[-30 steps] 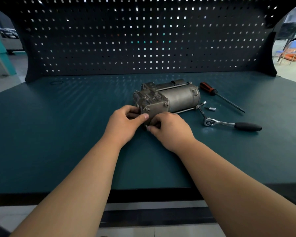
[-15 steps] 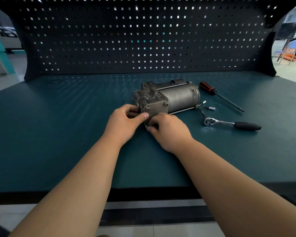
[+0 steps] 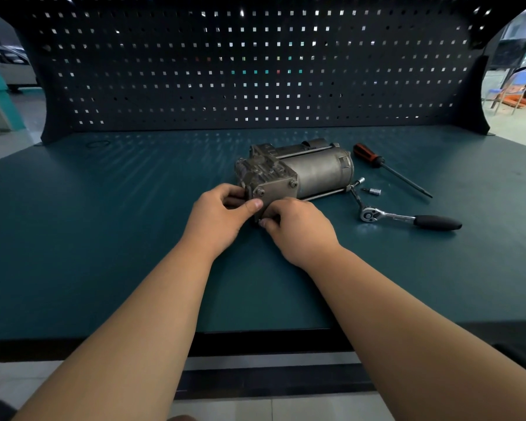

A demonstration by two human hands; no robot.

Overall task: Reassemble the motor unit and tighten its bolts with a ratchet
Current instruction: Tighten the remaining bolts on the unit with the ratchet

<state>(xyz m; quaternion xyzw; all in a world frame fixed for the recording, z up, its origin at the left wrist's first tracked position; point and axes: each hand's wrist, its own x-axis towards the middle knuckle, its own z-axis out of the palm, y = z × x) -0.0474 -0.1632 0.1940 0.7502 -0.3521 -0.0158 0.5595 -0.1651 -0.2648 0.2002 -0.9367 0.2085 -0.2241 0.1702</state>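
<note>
The motor unit (image 3: 298, 171) is lying on its side mid-bench (image 3: 104, 238), its bolted end plate pointing toward 7 o'clock at the person. The left hand (image 3: 222, 217) is wrapping that end from 9 o'clock, thumb pressing on the plate. The right hand (image 3: 298, 229) is curling its fingers tightly on the plate's lower corner at 6 o'clock, and anything smaller it pinches is hidden. The ratchet (image 3: 407, 218) is lying untouched at the unit's 4 o'clock, a small socket (image 3: 375, 192) at 3 o'clock and a screwdriver (image 3: 386, 168) at 2 o'clock.
</note>
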